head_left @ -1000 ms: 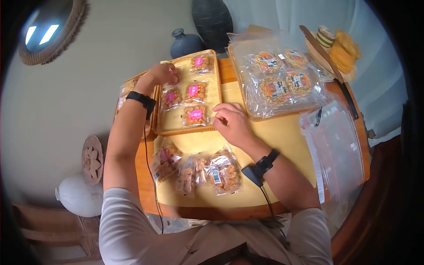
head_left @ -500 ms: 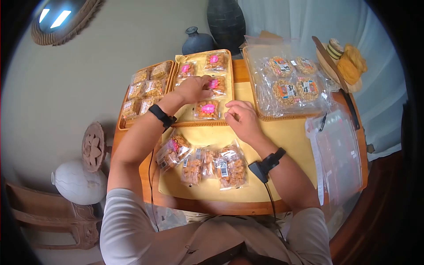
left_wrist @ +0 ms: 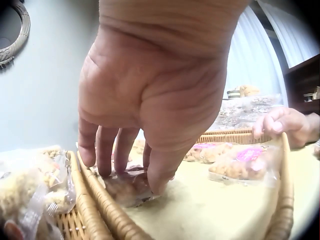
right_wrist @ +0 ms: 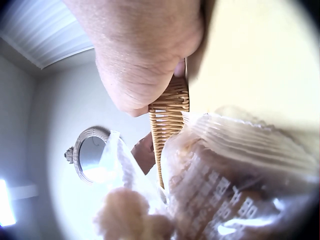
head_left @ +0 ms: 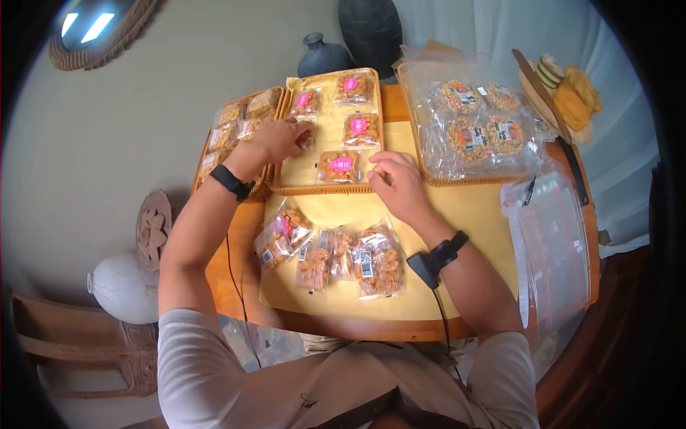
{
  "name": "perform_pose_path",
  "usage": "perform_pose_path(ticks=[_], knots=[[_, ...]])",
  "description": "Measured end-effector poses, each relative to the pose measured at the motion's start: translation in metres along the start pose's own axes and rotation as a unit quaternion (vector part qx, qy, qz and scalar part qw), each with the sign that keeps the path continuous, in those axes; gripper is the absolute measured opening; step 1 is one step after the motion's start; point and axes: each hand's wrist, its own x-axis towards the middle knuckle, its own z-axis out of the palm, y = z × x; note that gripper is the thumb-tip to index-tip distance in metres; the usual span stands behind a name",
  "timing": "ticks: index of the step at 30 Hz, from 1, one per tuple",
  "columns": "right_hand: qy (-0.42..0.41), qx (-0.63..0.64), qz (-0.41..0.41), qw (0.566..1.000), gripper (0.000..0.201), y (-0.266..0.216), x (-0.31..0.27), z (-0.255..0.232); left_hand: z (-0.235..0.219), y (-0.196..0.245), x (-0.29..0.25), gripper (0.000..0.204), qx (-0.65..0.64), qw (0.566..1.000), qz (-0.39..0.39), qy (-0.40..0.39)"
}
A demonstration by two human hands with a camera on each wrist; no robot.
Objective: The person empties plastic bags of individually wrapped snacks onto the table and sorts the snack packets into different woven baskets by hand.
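Against the pale wall (head_left: 214,43), a wooden table (head_left: 221,289) carries wicker trays. From where I stand, the step looks like placing or straightening a packet (left_wrist: 127,187) at the left side of the middle tray (head_left: 329,190). The left hand (head_left: 275,141) pinches it between thumb and fingers; the right hand (head_left: 400,187), loosely curled, rests by the near right corner. The next move seems to want a light, level release. The packet is clear and glossy over brown, lumpy pieces, partly hidden by the fingers.
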Motion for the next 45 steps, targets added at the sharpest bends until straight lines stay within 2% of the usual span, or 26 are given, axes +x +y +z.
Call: perform_pose_path(ticks=[4,6,7,9,10,11,13,14,16,17,19,20,21,23,24,27,29,31,35,36,37,38,39,41,44,45], knots=[[-0.002,-0.002,0.003,1.0,0.01,-0.002,0.0,-0.001,-0.008,0.019,-0.011,0.049,-0.006,0.999,-0.031,0.006],[-0.004,0.001,0.008,1.0,0.01,-0.003,0.0,-0.002,-0.013,0.044,-0.015,0.055,-0.131,0.991,-0.018,-0.008],[-0.007,0.005,0.012,1.0,0.01,-0.004,0.0,-0.002,-0.008,0.051,-0.015,0.055,-0.132,0.991,-0.021,-0.007],[-0.01,0.011,0.011,1.0,0.011,-0.003,0.0,-0.001,0.005,0.06,-0.014,0.062,-0.082,0.995,0.056,-0.017],[-0.01,0.015,0.013,1.0,0.011,-0.003,0.0,-0.002,0.009,0.063,-0.015,0.055,-0.05,0.995,0.079,0.026],[-0.011,0.014,0.012,1.0,0.011,-0.003,0.0,-0.002,0.007,0.063,-0.012,0.055,-0.051,0.995,0.078,0.027],[-0.012,0.018,0.021,1.0,0.012,-0.003,0.0,-0.002,-0.002,0.062,-0.007,0.04,-0.065,0.995,0.076,-0.015],[-0.011,0.019,0.021,1.0,0.012,-0.004,0.0,-0.002,-0.005,0.062,-0.009,0.04,-0.065,0.995,0.077,-0.015],[-0.013,0.015,0.023,1.0,0.012,-0.005,0.0,-0.003,-0.01,0.058,-0.015,0.035,-0.179,0.981,0.078,-0.019],[-0.013,0.016,0.023,1.0,0.012,-0.005,0.0,-0.003,-0.013,0.055,-0.018,0.035,-0.179,0.981,0.078,-0.019],[-0.01,0.014,0.017,1.0,0.012,-0.004,0.0,-0.002,-0.017,0.044,-0.027,0.03,-0.226,0.967,0.039,0.114],[-0.011,0.016,0.019,1.0,0.012,-0.004,0.0,-0.002,-0.02,0.033,-0.032,0.026,-0.295,0.947,-0.008,0.123],[-0.009,0.02,0.02,1.0,0.012,-0.005,0.001,-0.003,-0.022,0.023,-0.036,0.026,-0.295,0.948,-0.01,0.121],[-0.01,0.026,0.02,0.999,0.012,-0.006,0.0,-0.002,-0.027,0.01,-0.046,0.028,-0.297,0.916,-0.097,0.25],[-0.008,0.022,0.019,1.0,0.013,-0.007,0.0,-0.002,-0.026,0.007,-0.051,0.028,-0.296,0.916,-0.099,0.25],[-0.006,0.019,0.018,1.0,0.013,-0.006,0.0,-0.002,-0.029,0.012,-0.069,0.019,-0.313,0.934,-0.159,0.066],[-0.008,0.02,0.018,1.0,0.013,-0.006,0.001,-0.002,-0.016,0.008,-0.072,0.017,-0.366,0.916,-0.16,0.04],[-0.014,0.022,0.028,0.999,0.014,-0.006,0.001,-0.002,-0.004,0.019,-0.077,0.016,-0.462,0.863,-0.203,0.009],[-0.019,0.02,0.031,0.999,0.015,-0.008,0.001,-0.004,0.019,0.021,-0.072,0.018,-0.425,0.883,-0.184,0.072],[-0.02,0.017,0.032,0.999,0.015,-0.008,0.001,-0.004,0.033,0.009,-0.068,0.026,-0.315,0.936,-0.124,0.097],[-0.022,0.014,0.034,0.999,0.015,-0.008,0.001,-0.004,0.023,0.019,-0.069,0.026,-0.314,0.936,-0.124,0.099],[-0.02,0.013,0.033,0.999,0.015,-0.009,0.002,-0.005,0.003,0.039,-0.072,0.031,-0.123,0.978,-0.147,0.086],[-0.02,0.018,0.036,0.999,0.015,-0.01,0.001,-0.005,-0.007,0.049,-0.072,0.037,0.072,0.981,-0.165,0.069],[-0.021,0.022,0.042,0.999,0.015,-0.01,0.001,-0.004,-0.01,0.037,-0.054,0.042,0.096,0.98,-0.157,0.07],[-0.023,0.024,0.042,0.999,0.014,-0.009,0.001,-0.004,-0.013,0.013,-0.013,0.036,0.049,0.988,-0.132,0.066],[-0.025,0.018,0.04,0.999,0.014,-0.009,0.001,-0.004,-0.004,-0.002,0.005,0.035,0.047,0.993,-0.071,0.078]])
